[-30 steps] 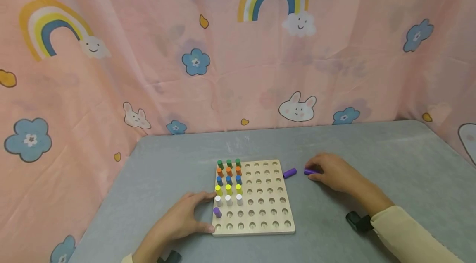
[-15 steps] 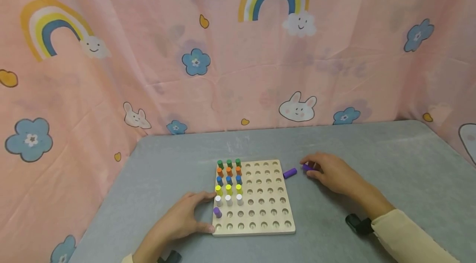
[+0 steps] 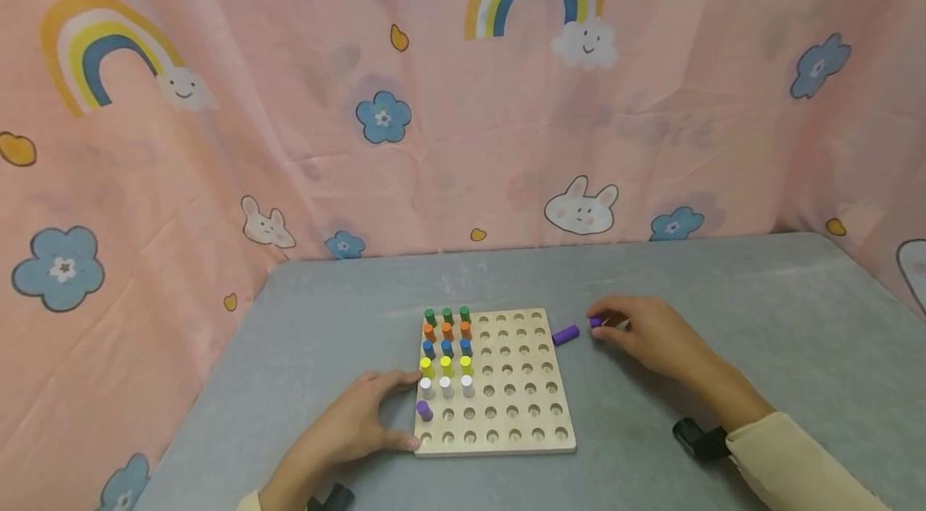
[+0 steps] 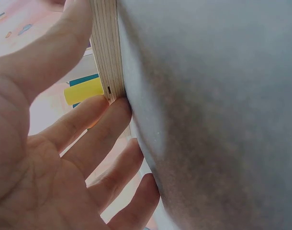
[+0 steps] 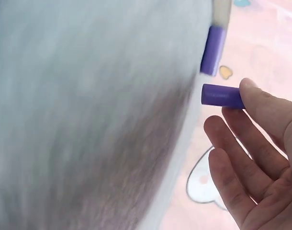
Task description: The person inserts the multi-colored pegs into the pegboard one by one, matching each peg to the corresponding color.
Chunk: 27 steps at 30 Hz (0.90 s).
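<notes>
My left hand (image 3: 354, 419) rests at the left side of a wooden pegboard (image 3: 502, 424), thumb at the near corner and index fingertip further up the edge. In the left wrist view, the fingertips touch the board's layered side. My right hand (image 3: 654, 334), right of the board, pinches a purple peg (image 5: 221, 96) between thumb and fingers, one end sticking out. Another purple peg (image 3: 566, 335) lies at the board's right edge. One more purple peg (image 3: 424, 411) stands slightly tilted in the left column, below the white pegs (image 3: 446, 388).
Rows of green (image 3: 447, 316), orange (image 3: 446, 331), blue (image 3: 446, 349) and yellow pegs (image 3: 446, 367) fill the board's left three columns. The other holes are bare. A grey table (image 3: 347, 310) reaches back to a pink patterned curtain (image 3: 448, 173).
My right hand has lifted and turned the purple peg it pinches, so its end now faces more toward the head camera. The left hand and the board stay in place.
</notes>
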Available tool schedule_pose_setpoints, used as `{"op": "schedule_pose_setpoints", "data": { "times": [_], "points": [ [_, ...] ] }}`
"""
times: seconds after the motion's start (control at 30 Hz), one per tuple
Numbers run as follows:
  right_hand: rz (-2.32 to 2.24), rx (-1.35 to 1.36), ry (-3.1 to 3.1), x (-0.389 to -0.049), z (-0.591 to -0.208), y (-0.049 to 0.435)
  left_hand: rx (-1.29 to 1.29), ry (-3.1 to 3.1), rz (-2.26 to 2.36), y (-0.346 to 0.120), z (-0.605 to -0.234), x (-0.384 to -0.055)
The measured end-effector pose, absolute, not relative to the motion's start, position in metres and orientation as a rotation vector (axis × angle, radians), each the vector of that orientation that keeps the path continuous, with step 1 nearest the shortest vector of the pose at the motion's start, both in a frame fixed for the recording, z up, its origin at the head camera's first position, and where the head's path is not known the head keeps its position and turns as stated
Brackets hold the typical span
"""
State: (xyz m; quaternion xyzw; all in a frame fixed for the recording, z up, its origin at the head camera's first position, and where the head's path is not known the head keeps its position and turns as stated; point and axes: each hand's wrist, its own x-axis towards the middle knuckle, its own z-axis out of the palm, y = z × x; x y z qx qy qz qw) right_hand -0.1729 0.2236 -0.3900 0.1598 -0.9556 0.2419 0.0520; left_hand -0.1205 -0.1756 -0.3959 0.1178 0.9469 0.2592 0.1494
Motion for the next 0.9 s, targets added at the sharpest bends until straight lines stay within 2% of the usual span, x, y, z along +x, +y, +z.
{"op": "schedule_pose_setpoints", "data": {
  "times": [0.63, 0.9],
  "points": [
    [0.892, 0.770, -2.853, -0.146, -0.371, 0.161, 0.332, 2.723, 0.736, -0.175, -0.397, -0.121],
    [1.020, 0.791, -2.958, -0.135, -0.365, 0.123, 0.320, 2.716, 0.725, -0.174, -0.396, -0.121]
  ]
}}
